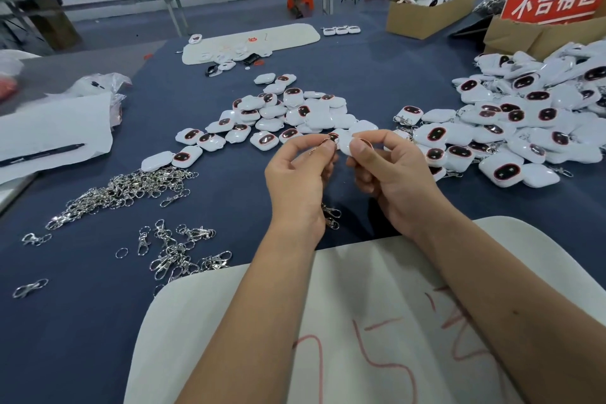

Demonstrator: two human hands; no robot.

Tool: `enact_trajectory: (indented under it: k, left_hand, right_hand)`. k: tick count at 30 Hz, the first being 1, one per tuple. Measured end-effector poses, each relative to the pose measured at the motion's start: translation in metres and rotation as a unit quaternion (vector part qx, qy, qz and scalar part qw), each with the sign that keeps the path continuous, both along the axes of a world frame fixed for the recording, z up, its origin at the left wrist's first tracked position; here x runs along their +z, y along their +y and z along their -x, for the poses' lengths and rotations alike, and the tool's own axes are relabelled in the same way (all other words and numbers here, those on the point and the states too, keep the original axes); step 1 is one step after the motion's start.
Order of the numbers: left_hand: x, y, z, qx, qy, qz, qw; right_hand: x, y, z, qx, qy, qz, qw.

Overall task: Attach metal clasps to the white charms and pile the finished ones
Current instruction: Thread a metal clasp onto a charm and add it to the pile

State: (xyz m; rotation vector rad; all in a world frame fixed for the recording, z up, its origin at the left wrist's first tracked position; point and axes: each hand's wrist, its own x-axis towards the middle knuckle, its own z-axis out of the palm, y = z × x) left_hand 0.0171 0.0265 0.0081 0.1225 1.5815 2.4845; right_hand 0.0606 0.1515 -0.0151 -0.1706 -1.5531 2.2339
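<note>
1. Scanning from the far left: a white sheet (54,128) with a black pen (42,154) on it lies at the edge of the blue table (82,321).
2. Just right of the sheet, a loose heap of metal clasps (124,188) with strays nearer the table's front edge. Supply looks plentiful.
3. Centre, beyond the hands: a pile of white charms (278,115), no hardware visible on them; I judge these unfinished.
4. Left hand (298,180) raised over the table, thumb and forefinger pinching the split ring of one clasp (323,143); its hook end dangles below the wrist.
5. Right hand (390,177) pinches a single charm (349,144) by its edge, held against the ring. The contact point is hidden by fingertips.
6. Step in hand: threading the ring through the charm's loop. How far it is on, I cannot tell.
7. Next move likely calls for working the ring round until it seats fully, then release to the right.
8. Far right: the large finished heap (511,128), clasps showing at its near edge; cardboard boxes (426,15) behind.
</note>
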Motion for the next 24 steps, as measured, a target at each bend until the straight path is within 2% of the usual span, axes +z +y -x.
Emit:
enact_trajectory:
  k: [3,6,12,18,21,24]
  left_hand:
    - [-0.0033,-0.0039,0.0046,0.026,0.094,0.106,0.990]
    - [-0.0052,-0.0078,0.0092,0.043,0.188,0.227,0.954]
    - [-0.0048,-0.0058,0.0035,0.061,0.278,0.285,0.915]
    - [-0.0055,-0.0069,-0.0002,0.063,0.331,0.327,0.883]
    - [-0.0056,-0.0061,0.0022,0.065,0.310,0.310,0.896]
    - [-0.0062,-0.0026,0.0029,0.035,0.212,0.217,0.952]
  right_hand:
    - [0.0001,0.0023,-0.0004,-0.009,-0.007,0.007,1.000]
    - [0.0004,0.0027,-0.0004,-0.021,-0.009,0.016,1.000]
    - [0.0023,0.0017,-0.0006,-0.051,-0.008,0.021,0.998]
    - [0.0020,-0.0003,-0.0034,-0.090,-0.003,-0.056,0.994]
    - [0.0030,-0.0006,-0.0029,-0.094,-0.002,-0.046,0.994]
    - [0.0044,0.0001,-0.0012,-0.087,-0.004,-0.003,0.996]
